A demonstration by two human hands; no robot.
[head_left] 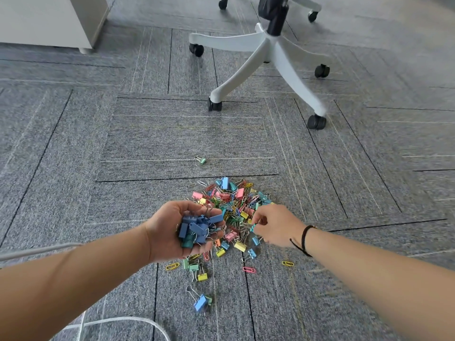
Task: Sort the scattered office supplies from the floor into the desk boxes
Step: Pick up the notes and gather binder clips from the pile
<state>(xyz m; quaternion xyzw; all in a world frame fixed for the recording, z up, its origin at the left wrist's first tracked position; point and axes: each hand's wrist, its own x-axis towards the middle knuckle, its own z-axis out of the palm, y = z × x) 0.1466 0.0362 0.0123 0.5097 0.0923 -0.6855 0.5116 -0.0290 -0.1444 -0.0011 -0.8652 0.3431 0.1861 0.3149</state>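
Note:
A pile of coloured binder clips and paper clips lies on the grey carpet in front of me. My left hand is palm up just left of the pile and cups a handful of dark blue binder clips. My right hand reaches into the pile's right side, fingers curled, pinching a teal binder clip. Stray clips lie nearer me: a blue binder clip, a yellow one, a pink paper clip. One green binder clip sits alone farther out. No desk boxes are in view.
A white office chair base on black casters stands beyond the pile, its nearest caster to the right. A white cabinet is at the top left. White cables run over the carpet at the bottom left.

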